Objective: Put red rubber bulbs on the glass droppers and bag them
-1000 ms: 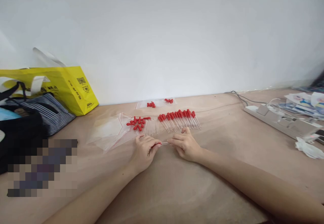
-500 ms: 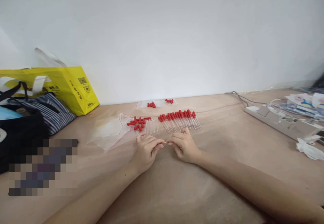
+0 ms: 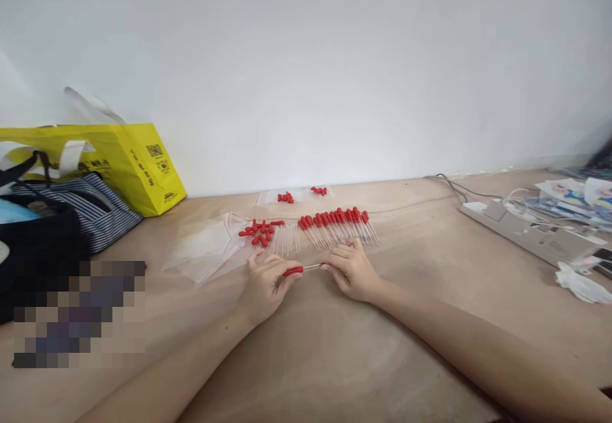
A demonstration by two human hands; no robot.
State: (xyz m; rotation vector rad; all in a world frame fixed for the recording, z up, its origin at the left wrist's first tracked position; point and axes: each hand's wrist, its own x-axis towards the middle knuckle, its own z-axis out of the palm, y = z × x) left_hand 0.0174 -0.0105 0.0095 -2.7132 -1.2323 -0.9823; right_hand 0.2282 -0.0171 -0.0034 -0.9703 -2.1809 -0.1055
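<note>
Between my hands lies a thin clear tube [image 3: 312,267] with a red rubber bulb [image 3: 293,270] at its left end. My left hand [image 3: 268,282] pinches the bulb, while my right hand [image 3: 350,272] pinches the tube's right end. Beyond my hands, a row of clear tubes with red bulbs [image 3: 335,217] lies side by side. Left of that row are several bare clear tubes [image 3: 285,240] and a pile of loose red bulbs [image 3: 261,231], next to clear plastic bags [image 3: 205,247].
Small bags with red bulbs [image 3: 285,198] lie near the wall. At left are a yellow bag [image 3: 143,168], a striped bag [image 3: 98,209] and a black bag [image 3: 43,257]. A power strip [image 3: 516,228] with cables and a crumpled tissue [image 3: 584,284] are at right.
My left hand has moved a little to the left, away from my right hand. The red bulb and more of the clear tube now show between them.
</note>
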